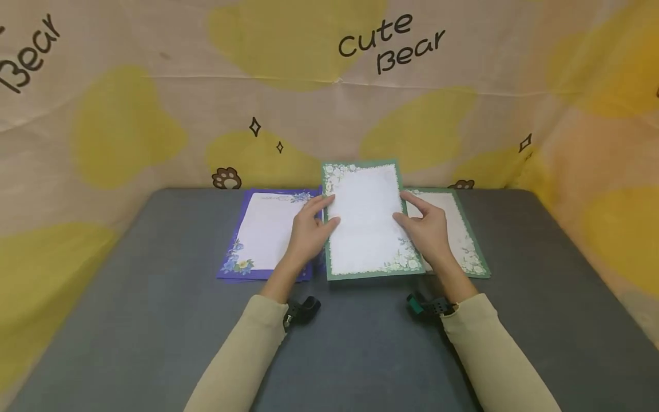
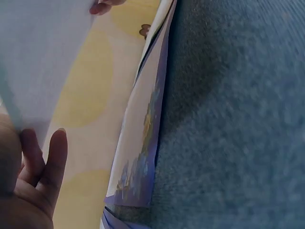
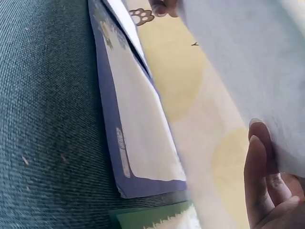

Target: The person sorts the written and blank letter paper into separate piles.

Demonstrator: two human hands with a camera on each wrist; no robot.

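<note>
A green-bordered sheet of letter paper [image 1: 365, 223] with white flowers in its corners is held up over the middle of the table. My left hand [image 1: 307, 232] pinches its left edge between thumb and fingers. On the opposite edge, the thumb and fingers of my right hand [image 1: 427, 232] grip it the same way. Both wrist views show the sheet's plain pale back [image 3: 243, 57], raised above the paper on the table. Purple-bordered sheets [image 1: 265, 229] with blue flowers lie at left, partly behind my left hand. To the right lie green-bordered sheets [image 1: 465, 234], partly covered by the raised one.
Under the raised sheet, another purple-bordered sheet [image 3: 143, 129] lies on the grey table [image 1: 180, 320]. A cloth backdrop [image 1: 319, 103] with yellow patches and lettering hangs behind the table's far edge. Each wrist wears a dark strapped device [image 1: 305, 310].
</note>
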